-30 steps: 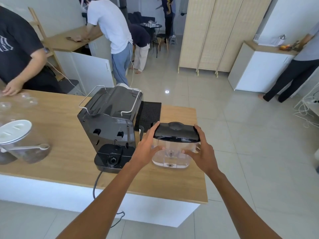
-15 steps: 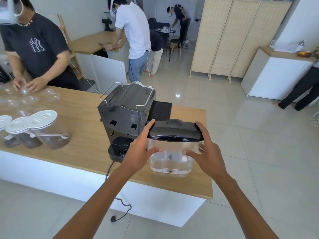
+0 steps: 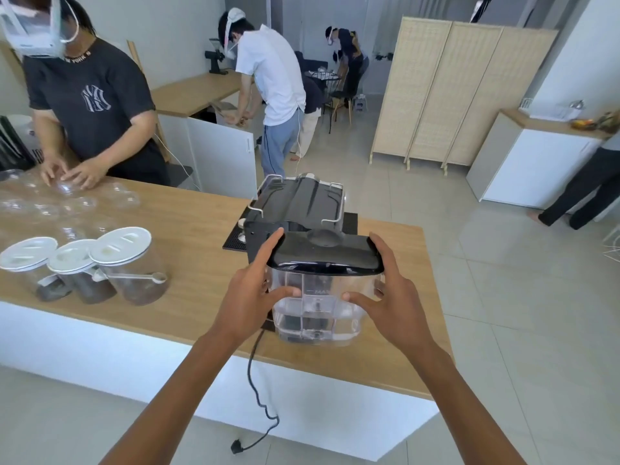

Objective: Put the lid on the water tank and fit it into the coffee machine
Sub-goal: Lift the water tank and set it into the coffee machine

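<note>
Now the water tank (image 3: 318, 303) sits higher and closer to the coffee machine (image 3: 295, 209) than a moment ago. From big to small: the wooden bench (image 3: 188, 229) carries the black coffee machine and three jars (image 3: 90, 263) with white lids. I hold the clear water tank just in front of the machine. Its black lid (image 3: 327, 255) is on top. My left hand (image 3: 250, 290) and right hand (image 3: 391, 297) grip its two sides.

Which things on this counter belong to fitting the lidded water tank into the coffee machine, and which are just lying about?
Belong to the job:
water tank
black lid, already on the tank
coffee machine
left hand and right hand, gripping the tank

Lying about:
three white-lidded jars
clear cups
black mat
unplugged power cord
</note>
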`<state>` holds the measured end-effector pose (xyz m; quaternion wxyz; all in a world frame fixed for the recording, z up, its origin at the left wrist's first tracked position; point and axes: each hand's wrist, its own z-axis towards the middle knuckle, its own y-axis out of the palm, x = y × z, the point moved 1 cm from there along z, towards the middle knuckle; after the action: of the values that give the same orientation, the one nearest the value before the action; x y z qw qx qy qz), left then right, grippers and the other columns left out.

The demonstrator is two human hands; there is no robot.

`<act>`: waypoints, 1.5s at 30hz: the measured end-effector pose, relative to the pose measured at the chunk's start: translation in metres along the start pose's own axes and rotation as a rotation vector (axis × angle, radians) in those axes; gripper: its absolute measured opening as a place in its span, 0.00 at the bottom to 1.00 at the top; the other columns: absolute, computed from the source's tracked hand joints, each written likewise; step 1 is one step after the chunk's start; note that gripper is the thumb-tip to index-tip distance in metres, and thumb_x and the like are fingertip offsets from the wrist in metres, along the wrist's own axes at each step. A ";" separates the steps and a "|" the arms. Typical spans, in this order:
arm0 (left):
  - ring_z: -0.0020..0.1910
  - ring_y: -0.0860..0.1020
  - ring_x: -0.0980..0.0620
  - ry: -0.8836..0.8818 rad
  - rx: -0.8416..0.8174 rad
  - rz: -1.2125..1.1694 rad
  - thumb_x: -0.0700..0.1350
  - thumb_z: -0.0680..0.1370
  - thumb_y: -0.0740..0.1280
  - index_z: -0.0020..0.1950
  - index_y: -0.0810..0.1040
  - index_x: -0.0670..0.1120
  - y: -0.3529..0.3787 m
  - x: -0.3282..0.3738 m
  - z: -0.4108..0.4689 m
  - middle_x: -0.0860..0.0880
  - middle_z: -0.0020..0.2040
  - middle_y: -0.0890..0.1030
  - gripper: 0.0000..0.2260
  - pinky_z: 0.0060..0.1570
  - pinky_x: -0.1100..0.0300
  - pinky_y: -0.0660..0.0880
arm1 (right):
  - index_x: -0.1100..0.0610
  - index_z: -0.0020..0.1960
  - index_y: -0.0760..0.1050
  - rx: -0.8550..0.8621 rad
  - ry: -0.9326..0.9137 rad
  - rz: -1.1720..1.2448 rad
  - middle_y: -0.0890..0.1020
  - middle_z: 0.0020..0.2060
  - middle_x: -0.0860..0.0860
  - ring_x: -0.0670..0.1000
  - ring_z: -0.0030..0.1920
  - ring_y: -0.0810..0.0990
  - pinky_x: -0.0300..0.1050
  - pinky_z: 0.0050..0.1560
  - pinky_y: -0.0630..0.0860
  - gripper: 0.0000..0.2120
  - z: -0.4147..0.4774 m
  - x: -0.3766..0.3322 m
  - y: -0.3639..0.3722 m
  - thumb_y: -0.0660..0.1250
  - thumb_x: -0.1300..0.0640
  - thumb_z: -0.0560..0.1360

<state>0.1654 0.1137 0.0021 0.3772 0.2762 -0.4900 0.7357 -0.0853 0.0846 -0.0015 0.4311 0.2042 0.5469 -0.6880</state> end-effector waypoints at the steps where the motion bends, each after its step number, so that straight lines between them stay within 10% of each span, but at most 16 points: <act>1: 0.27 0.63 0.54 0.007 0.000 -0.001 0.51 0.71 0.75 0.79 0.55 0.59 -0.009 -0.006 0.004 0.51 0.27 0.63 0.43 0.30 0.59 0.65 | 0.37 0.81 0.52 0.005 0.004 -0.005 0.84 0.54 0.52 0.61 0.48 0.82 0.60 0.53 0.81 0.49 0.004 -0.005 0.009 0.77 0.40 0.68; 5: 0.28 0.65 0.55 0.047 -0.036 0.035 0.46 0.72 0.76 0.79 0.54 0.60 -0.038 -0.027 0.027 0.47 0.30 0.68 0.43 0.33 0.54 0.71 | 0.41 0.82 0.51 0.044 0.018 0.015 0.74 0.60 0.27 0.45 0.55 0.80 0.46 0.60 0.80 0.51 0.018 -0.024 0.042 0.80 0.50 0.70; 23: 0.30 0.63 0.55 0.092 -0.040 -0.009 0.63 0.70 0.66 0.80 0.54 0.55 -0.051 -0.062 0.067 0.50 0.32 0.67 0.42 0.33 0.65 0.67 | 0.42 0.82 0.48 0.177 0.097 -0.077 0.74 0.73 0.42 0.51 0.66 0.79 0.47 0.63 0.78 0.49 0.052 -0.031 0.091 0.77 0.53 0.74; 29: 0.29 0.63 0.55 0.089 -0.019 0.012 0.48 0.74 0.74 0.80 0.56 0.56 -0.047 -0.071 0.068 0.56 0.31 0.67 0.39 0.32 0.64 0.67 | 0.41 0.82 0.47 0.182 0.113 -0.121 0.72 0.75 0.44 0.52 0.67 0.78 0.49 0.63 0.79 0.48 0.052 -0.025 0.095 0.75 0.50 0.74; 32: 0.36 0.76 0.58 0.098 -0.025 -0.005 0.49 0.73 0.74 0.80 0.56 0.55 -0.042 -0.075 0.065 0.38 0.48 0.83 0.40 0.37 0.65 0.69 | 0.40 0.82 0.46 0.179 0.119 -0.130 0.70 0.77 0.44 0.51 0.70 0.76 0.46 0.65 0.76 0.49 0.050 -0.021 0.099 0.75 0.49 0.74; 34: 0.33 0.73 0.66 0.093 -0.036 0.016 0.53 0.73 0.73 0.80 0.55 0.56 -0.040 -0.080 0.065 0.26 0.59 0.74 0.40 0.35 0.71 0.68 | 0.39 0.82 0.46 0.179 0.123 -0.130 0.69 0.77 0.44 0.51 0.70 0.76 0.43 0.64 0.74 0.49 0.049 -0.018 0.100 0.75 0.49 0.74; 40: 0.30 0.69 0.53 0.095 -0.021 0.004 0.60 0.73 0.69 0.80 0.56 0.54 -0.030 -0.100 0.050 0.39 0.43 0.81 0.39 0.34 0.61 0.68 | 0.34 0.81 0.42 0.152 0.173 -0.151 0.67 0.79 0.48 0.54 0.64 0.79 0.43 0.56 0.75 0.47 0.036 -0.008 0.118 0.70 0.39 0.75; 45: 0.39 0.76 0.55 0.093 -0.021 0.008 0.48 0.75 0.73 0.80 0.58 0.51 -0.027 -0.101 0.049 0.31 0.52 0.78 0.38 0.36 0.62 0.71 | 0.39 0.82 0.44 0.156 0.180 -0.205 0.72 0.75 0.48 0.56 0.62 0.82 0.34 0.48 0.73 0.47 0.036 -0.007 0.118 0.71 0.40 0.74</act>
<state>0.2462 0.0458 -0.0439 0.3994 0.2356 -0.4807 0.7442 0.0217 0.0503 -0.0529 0.2908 0.2412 0.5461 -0.7477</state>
